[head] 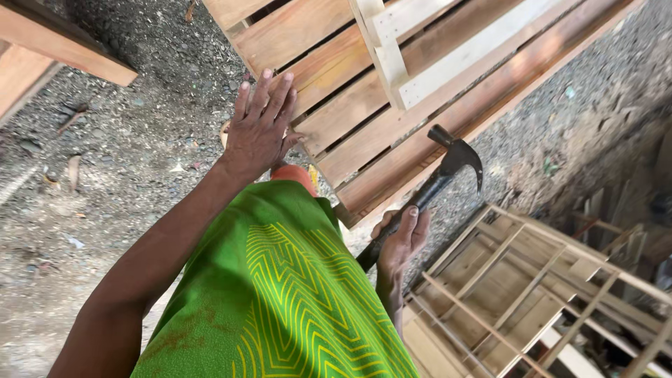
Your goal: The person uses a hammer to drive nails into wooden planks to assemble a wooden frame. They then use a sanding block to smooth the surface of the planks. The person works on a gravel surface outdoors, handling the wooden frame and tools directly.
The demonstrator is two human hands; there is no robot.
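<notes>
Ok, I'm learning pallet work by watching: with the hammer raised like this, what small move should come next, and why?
Probably press the left hand flat onto the pallet edge to steady it before any swing. That hand is open with fingers spread at the slats, while the right hand grips the hammer low on its handle, head lifted clear of the wood. No nail is visible to aim at yet.

1. Packages: none in view.
2. Labels: none in view.
3. Signs: none in view.
4. Screens: none in view.
</notes>
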